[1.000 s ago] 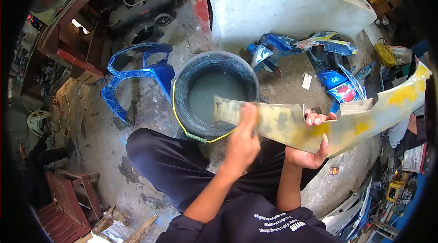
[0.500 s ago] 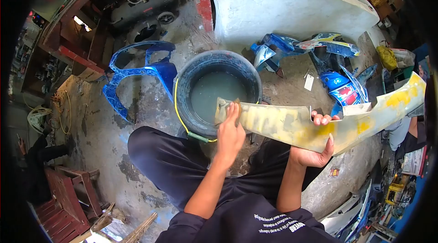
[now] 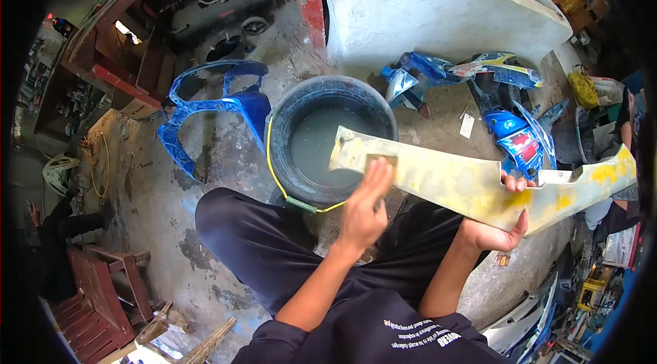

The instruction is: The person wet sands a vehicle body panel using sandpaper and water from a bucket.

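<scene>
The right hand (image 3: 494,232) pinches the long panel (image 3: 446,176), likely to steady it. The left hand (image 3: 364,210) presses a brown pad (image 3: 391,158) on it; I can't tell if it pinches. One end is over the bucket (image 3: 281,135), maybe for drips.

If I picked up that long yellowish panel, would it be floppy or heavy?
The panel is likely stiff, reaching past the right hand without visible sagging. It's probably light for its length, since that hand seems to support it alone.
</scene>
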`<state>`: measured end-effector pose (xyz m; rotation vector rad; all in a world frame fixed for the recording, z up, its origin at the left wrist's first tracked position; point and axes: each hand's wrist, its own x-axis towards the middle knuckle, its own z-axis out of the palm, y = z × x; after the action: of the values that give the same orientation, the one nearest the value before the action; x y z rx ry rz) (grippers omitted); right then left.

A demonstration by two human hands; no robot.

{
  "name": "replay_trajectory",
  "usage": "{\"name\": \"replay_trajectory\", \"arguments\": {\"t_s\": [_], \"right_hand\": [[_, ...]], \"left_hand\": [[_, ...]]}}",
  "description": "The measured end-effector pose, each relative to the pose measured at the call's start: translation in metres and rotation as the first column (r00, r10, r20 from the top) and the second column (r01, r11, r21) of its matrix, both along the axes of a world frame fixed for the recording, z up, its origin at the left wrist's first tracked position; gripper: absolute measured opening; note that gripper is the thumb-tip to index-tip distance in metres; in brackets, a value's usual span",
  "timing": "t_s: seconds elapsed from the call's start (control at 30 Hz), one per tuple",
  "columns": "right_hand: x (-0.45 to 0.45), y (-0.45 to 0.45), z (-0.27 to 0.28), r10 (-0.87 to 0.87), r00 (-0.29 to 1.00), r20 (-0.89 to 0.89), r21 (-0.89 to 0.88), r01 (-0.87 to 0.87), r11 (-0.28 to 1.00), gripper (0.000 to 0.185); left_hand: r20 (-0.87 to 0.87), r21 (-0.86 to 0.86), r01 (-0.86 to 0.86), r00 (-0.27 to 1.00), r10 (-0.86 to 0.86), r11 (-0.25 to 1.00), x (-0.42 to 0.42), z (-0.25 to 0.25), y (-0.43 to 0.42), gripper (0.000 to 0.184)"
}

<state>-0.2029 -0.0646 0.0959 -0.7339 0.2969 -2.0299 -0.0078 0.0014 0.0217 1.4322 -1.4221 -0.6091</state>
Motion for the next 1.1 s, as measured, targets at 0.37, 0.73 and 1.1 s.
{"name": "replay_trajectory", "arguments": {"t_s": [0.37, 0.73, 1.1], "right_hand": [[-0.017, -0.003, -0.004, 0.038, 0.999, 0.035, 0.001, -0.038, 0.999, 0.048], [-0.007, -0.002, -0.007, 0.121, 0.992, 0.026, -0.033, -0.120, 0.992, 0.047], [-0.014, 0.000, -0.008, 0.164, 0.985, 0.050, -0.040, -0.162, 0.986, 0.050]], "left_hand": [[-0.027, -0.006, -0.064, 0.998, 0.064, 0.998, 0.006, 0.005, -0.002, 0.061], [0.030, 0.094, -0.133, 0.991, 0.131, 0.987, 0.019, -0.004, -0.018, 0.062], [-0.091, 0.224, -0.243, 0.959, 0.268, 0.944, 0.042, -0.012, -0.030, 0.060]]}}
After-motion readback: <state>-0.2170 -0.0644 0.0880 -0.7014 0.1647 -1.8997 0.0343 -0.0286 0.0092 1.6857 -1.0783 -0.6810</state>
